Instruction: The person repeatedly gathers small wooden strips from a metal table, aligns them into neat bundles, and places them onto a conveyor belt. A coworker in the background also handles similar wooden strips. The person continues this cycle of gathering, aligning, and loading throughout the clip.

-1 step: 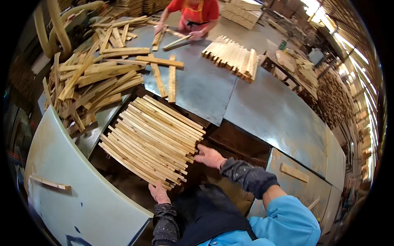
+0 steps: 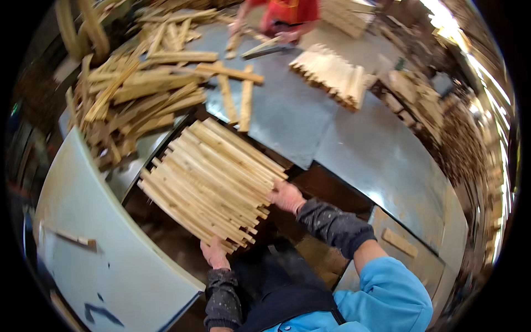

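Observation:
A broad row of pale wooden strips (image 2: 204,180) lies side by side in front of me, over a dark gap between the metal table surfaces. Their near ends are uneven. My left hand (image 2: 214,254) grips the near left corner of the row, its thumb on top and the other fingers partly hidden beneath. At the right corner, my right hand (image 2: 286,197) holds the ends of the outer strips, with its fingertips partly covered by the wood.
Loose wooden sticks (image 2: 149,88) are heaped at the back left. A second row of strips (image 2: 331,74) rests on the metal table (image 2: 376,146). Across it, a person in red (image 2: 290,16) handles sticks. Single wood pieces lie on the pale panel (image 2: 127,249) and at right (image 2: 399,242).
My right hand has closed further onto the strip ends. The strips sit closer together at their near ends. The whole view has shifted slightly, with some blur.

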